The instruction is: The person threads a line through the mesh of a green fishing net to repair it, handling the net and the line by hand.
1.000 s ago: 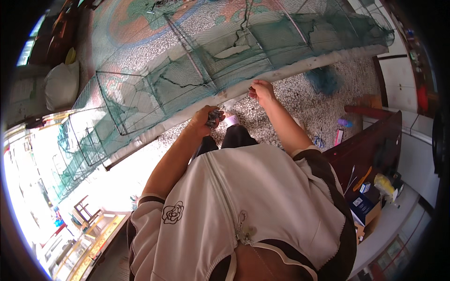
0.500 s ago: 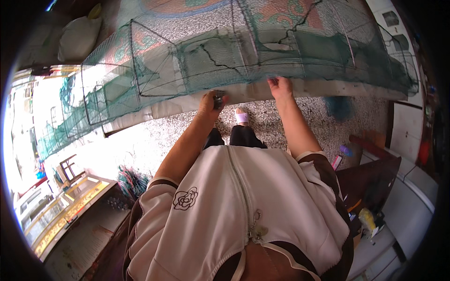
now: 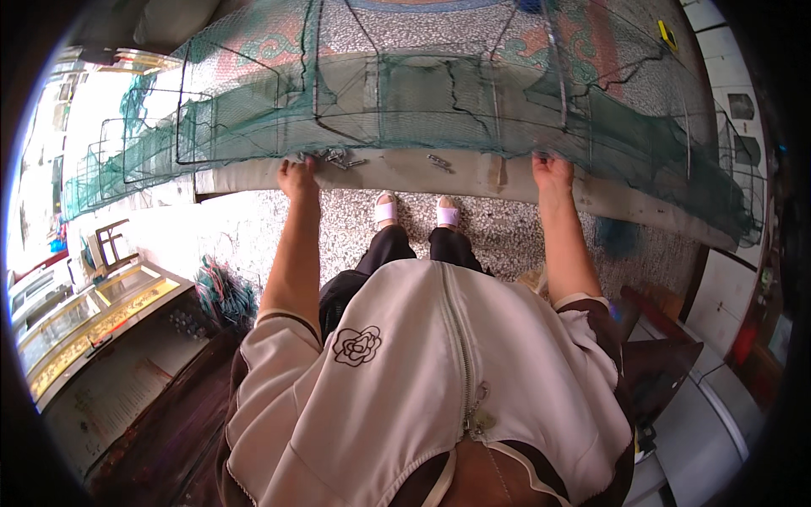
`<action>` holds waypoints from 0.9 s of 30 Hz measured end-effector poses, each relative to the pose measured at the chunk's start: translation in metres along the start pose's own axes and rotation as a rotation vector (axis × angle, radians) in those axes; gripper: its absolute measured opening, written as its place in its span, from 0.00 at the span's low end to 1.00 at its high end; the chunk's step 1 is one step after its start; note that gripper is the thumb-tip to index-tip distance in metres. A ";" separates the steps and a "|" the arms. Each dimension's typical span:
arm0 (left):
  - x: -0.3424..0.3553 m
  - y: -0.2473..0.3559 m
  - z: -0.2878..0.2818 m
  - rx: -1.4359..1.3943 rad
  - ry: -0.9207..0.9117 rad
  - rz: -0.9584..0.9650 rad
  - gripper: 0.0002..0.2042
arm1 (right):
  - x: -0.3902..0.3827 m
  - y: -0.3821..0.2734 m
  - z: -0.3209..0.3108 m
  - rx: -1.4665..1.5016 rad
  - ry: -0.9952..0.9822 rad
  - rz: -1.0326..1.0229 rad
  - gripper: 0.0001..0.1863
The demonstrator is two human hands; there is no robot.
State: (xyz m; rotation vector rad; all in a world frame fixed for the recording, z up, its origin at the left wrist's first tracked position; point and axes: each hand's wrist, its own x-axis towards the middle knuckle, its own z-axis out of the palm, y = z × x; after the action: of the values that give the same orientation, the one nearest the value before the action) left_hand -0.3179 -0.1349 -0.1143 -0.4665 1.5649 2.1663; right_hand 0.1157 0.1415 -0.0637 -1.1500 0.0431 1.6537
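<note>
A long green mesh net [image 3: 414,97] with dark rectangular frames inside stretches across a pale board [image 3: 384,173] in front of me. My left hand [image 3: 298,177] is closed at the net's near edge, its fingertips partly hidden by the mesh. Beside it lies a small pile of metal pieces [image 3: 342,159], looking like clips or pins. A second little group of metal pieces [image 3: 438,162] rests on the board between my hands. Farther right, my right hand [image 3: 553,173] pinches the near edge of the net.
Patterned speckled flooring shows beyond the net and below the board. A yellow object [image 3: 667,34] lies at the far right. At lower left stands a cabinet with a gold-trimmed top [image 3: 101,329], beside a bundle of teal cord [image 3: 226,291]. A grey appliance [image 3: 701,414] stands at lower right.
My hands have spread apart, the left going left and the right going right. The dark pieces in my left hand are out of it, and metal pieces now lie on the board.
</note>
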 end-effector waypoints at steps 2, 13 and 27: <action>0.065 0.022 -0.042 0.119 -0.067 0.081 0.25 | 0.002 0.001 0.007 -0.038 -0.038 0.008 0.11; 0.142 0.137 -0.076 0.276 0.021 0.211 0.24 | 0.023 -0.015 -0.013 -0.162 -0.024 -0.022 0.09; 0.032 0.122 -0.072 0.628 -0.097 0.009 0.17 | 0.054 0.005 -0.068 -0.430 0.023 0.053 0.16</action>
State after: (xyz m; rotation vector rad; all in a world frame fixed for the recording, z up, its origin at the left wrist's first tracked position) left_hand -0.4074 -0.2320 -0.0539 -0.1456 2.0590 1.5473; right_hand 0.1583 0.1419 -0.1401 -1.4990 -0.2818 1.7455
